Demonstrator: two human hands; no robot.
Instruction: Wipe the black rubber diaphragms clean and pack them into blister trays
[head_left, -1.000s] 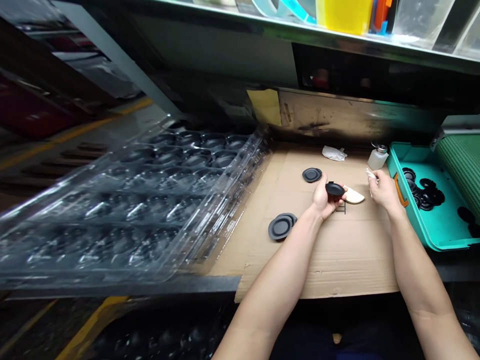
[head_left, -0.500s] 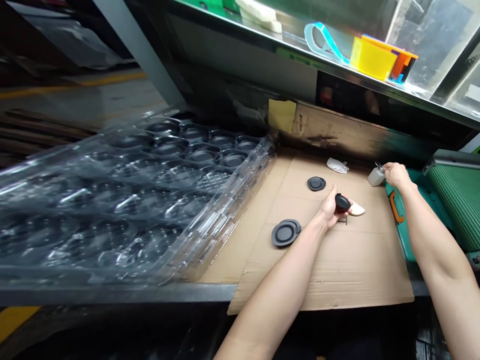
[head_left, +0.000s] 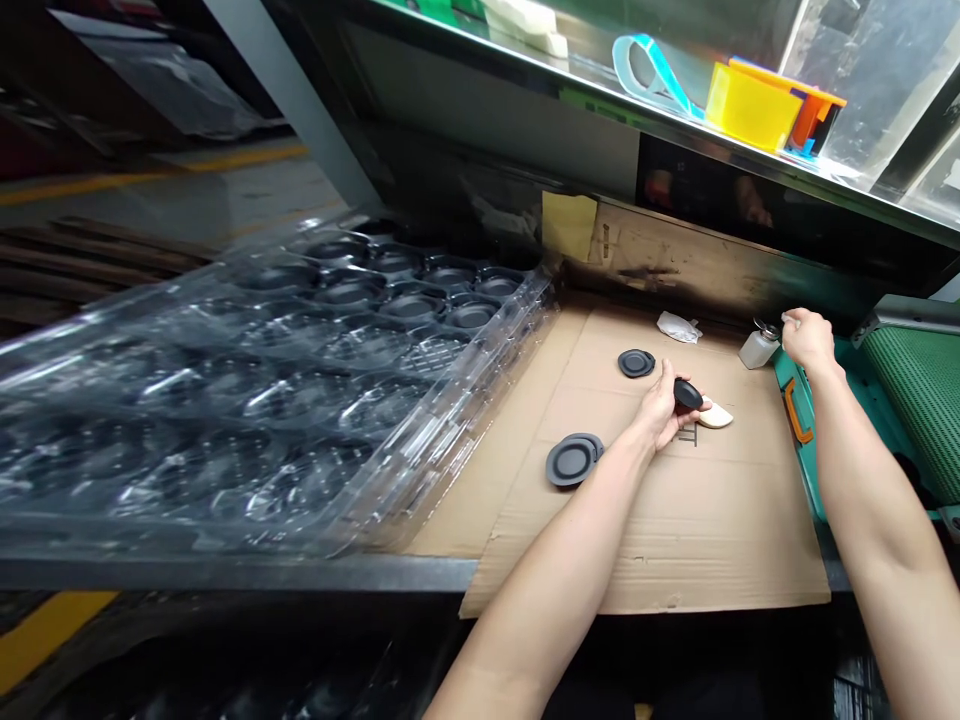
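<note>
On the cardboard sheet (head_left: 660,540): I am pinching a black disc (head_left: 688,395) in my left hand (head_left: 660,412), tilted just above a cream pad (head_left: 715,417).
Right hand (head_left: 808,338): I am hovering beside a clear pump bottle (head_left: 759,350); I cannot tell if anything is held.
Grip: I am keeping it steady at the rim.
Markings: I am reading nothing legible.
Beyond: I am seeing a clear blister tray (head_left: 300,400).

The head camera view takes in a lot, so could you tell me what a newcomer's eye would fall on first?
The clear blister tray fills the left with rows of round pockets. At centre, on a cardboard sheet, the left hand holds a dark round part, and the right hand is beside a small clear bottle by a teal bin.
</note>
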